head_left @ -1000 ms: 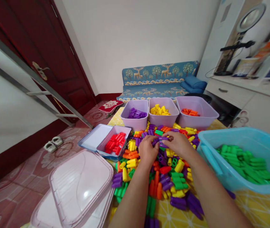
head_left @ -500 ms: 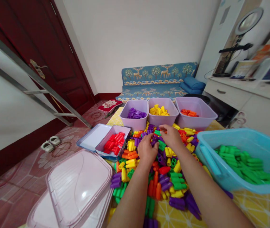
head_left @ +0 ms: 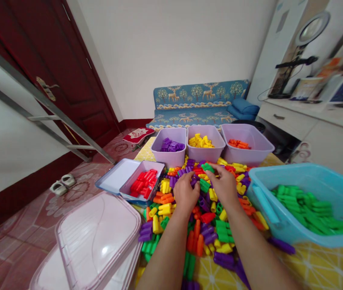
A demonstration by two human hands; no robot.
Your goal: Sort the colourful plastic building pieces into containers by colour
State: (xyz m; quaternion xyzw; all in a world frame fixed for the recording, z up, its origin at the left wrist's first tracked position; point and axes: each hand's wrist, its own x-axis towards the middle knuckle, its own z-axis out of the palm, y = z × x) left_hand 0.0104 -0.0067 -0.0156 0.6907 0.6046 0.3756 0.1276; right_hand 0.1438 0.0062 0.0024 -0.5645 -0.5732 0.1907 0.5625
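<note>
Both hands are down in a big pile of plastic blocks (head_left: 201, 217) in the middle of the table (head_left: 319, 266), which has a yellow cloth on it. The left hand (head_left: 186, 192) rests on the far part of the pile with its fingers curled down and close together on some purple blocks (head_left: 193, 180). It may be pinching one, but the fingertips are hidden, so I cannot tell. The right hand (head_left: 225, 185) is just beside it, fingers a little apart and bent, with the tips touching a green block (head_left: 204, 185) and other blocks at the far side of the pile. The pile has purple, yellow, orange, green and red blocks all mixed up, and it runs from the near edge of the table up to three tubs at the far edge. The left tub (head_left: 170, 151) holds purple blocks, the middle tub (head_left: 202, 148) holds yellow ones, and the right tub (head_left: 246, 149) holds orange ones. A blue bin (head_left: 268, 205) by the right edge holds green blocks. At the left edge a small box (head_left: 156, 169) holds red blocks and sits in a blue lid (head_left: 111, 181). Near the left corner lies a big pink lid (head_left: 96, 237). Behind the table is a blue sofa (head_left: 198, 100).
</note>
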